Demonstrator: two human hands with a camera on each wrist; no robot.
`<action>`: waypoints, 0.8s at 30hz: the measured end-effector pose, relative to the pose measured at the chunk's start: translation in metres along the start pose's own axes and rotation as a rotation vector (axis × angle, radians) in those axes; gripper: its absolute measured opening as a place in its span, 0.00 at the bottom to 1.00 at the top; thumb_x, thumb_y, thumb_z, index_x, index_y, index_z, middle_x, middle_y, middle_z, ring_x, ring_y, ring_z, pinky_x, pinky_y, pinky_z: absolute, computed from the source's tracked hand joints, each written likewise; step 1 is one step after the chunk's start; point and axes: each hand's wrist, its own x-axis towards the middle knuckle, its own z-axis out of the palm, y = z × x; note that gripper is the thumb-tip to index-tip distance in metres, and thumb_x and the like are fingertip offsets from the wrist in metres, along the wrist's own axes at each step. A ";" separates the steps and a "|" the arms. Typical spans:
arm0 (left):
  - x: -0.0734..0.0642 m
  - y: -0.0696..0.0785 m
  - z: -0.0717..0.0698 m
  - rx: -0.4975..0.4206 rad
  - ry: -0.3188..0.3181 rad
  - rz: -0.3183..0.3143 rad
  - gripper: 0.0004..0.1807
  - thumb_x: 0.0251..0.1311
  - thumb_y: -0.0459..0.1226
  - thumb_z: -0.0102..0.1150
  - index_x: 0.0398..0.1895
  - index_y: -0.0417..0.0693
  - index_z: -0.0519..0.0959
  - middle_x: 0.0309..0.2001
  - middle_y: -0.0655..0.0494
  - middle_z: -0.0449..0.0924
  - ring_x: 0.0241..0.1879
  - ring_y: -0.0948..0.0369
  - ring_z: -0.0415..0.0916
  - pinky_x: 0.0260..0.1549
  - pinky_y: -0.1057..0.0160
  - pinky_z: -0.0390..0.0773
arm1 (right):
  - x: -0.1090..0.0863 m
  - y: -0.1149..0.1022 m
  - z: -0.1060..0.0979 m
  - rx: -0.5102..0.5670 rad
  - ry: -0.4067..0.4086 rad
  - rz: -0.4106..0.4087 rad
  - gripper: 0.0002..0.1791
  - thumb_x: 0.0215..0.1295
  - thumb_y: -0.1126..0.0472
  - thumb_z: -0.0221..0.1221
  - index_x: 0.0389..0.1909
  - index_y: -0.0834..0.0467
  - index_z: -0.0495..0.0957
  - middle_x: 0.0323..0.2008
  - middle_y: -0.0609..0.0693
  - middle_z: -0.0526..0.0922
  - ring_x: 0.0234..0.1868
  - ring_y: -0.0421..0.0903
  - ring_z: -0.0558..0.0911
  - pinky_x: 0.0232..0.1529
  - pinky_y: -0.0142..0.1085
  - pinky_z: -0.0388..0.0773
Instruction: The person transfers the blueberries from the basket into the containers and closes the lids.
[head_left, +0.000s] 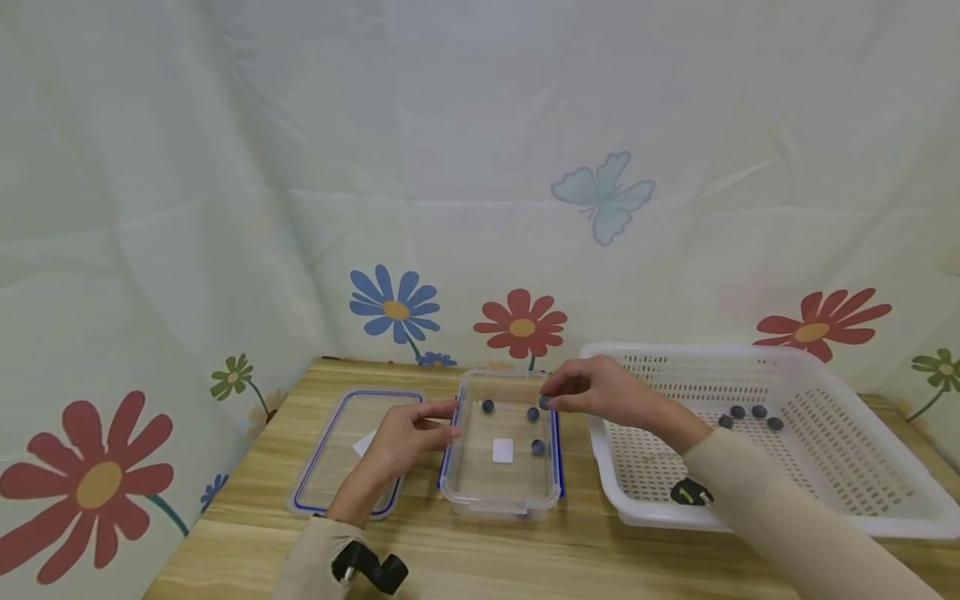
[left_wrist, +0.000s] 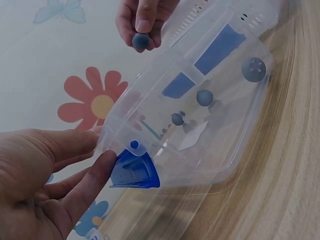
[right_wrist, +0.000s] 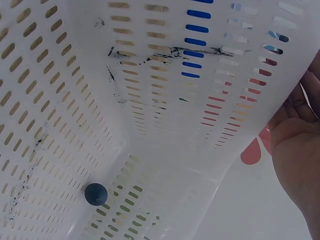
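My right hand [head_left: 600,390] pinches a blueberry [left_wrist: 141,40] between thumb and fingers, over the right rim of a clear plastic food container [head_left: 480,492] with blue side latches. Three more blueberries lie in that container, one [head_left: 488,407] near its far left corner and two along the right side. A white square [head_left: 502,451] shows at its bottom. At the container's left rim, my left hand [head_left: 401,437] grips the wall, with fingertips beside the blue latch [left_wrist: 135,170] in the left wrist view. The right wrist view shows only part of the right hand [right_wrist: 297,150], beyond the basket wall.
A white perforated basket [head_left: 611,492] stands to the right, holding several blueberries [head_left: 759,412]. The clear lid [head_left: 322,492] with a blue seal lies flat on the left of the wooden table [head_left: 247,533]. A flower-printed curtain [head_left: 465,250] hangs behind.
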 end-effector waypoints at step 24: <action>0.001 -0.002 -0.002 0.014 -0.002 0.023 0.24 0.68 0.35 0.72 0.64 0.32 0.82 0.57 0.38 0.85 0.45 0.54 0.87 0.45 0.57 0.87 | 0.002 -0.001 0.005 -0.031 -0.054 0.003 0.10 0.72 0.60 0.70 0.51 0.57 0.88 0.45 0.43 0.88 0.45 0.44 0.86 0.51 0.36 0.85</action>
